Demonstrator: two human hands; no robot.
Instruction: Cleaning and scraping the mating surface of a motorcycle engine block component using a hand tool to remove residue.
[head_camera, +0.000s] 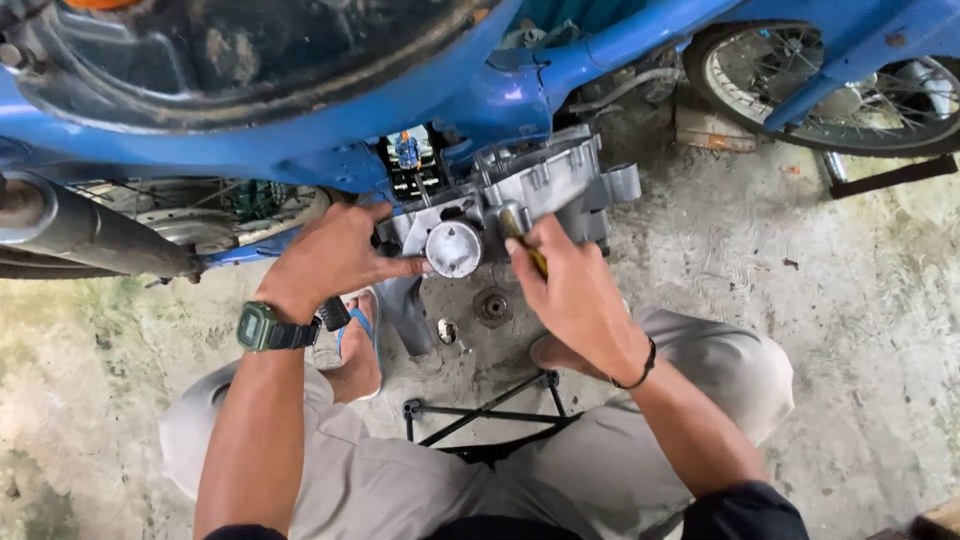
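Observation:
A round silver piston (454, 248) sticks out of the grey engine crankcase (540, 178) under a blue motorbike frame (330, 120). My left hand (335, 255), with a green wristwatch on the wrist, rests against the engine, its fingers touching the piston's left side. My right hand (570, 285) grips a yellow-handled tool (522, 238) whose tip meets the engine just right of the piston. A black band circles my right wrist.
A grey exhaust pipe (80, 232) runs at the left. A spoked wheel (830, 85) stands at the top right. Small round parts (493, 306) lie on the concrete floor below the engine, above a black stand (480, 410) between my knees. My foot wears a blue sandal (357, 335).

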